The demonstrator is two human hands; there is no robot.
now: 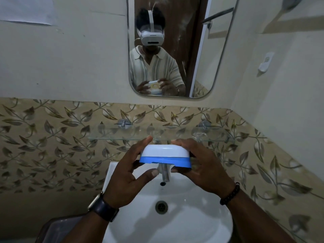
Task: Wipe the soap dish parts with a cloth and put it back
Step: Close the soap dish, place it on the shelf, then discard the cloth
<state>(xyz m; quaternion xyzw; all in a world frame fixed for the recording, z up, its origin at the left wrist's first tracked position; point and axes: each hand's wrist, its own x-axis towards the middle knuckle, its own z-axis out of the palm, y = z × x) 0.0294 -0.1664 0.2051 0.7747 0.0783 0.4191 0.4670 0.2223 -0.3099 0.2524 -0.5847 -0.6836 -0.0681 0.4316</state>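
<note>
A soap dish (164, 156) with a white part above and a blue part below is held in mid-air over the sink, tilted with its underside toward me. My left hand (129, 174) grips its left end, thumb under the blue rim and fingers behind. My right hand (201, 169) grips its right end in the same way. No cloth is in view.
A white sink (175, 221) with a drain lies below my hands, its tap (164, 173) just under the dish. A glass shelf (122, 135) runs along the leaf-patterned wall behind. A mirror (175, 50) hangs above. A dark bin (57, 228) stands at lower left.
</note>
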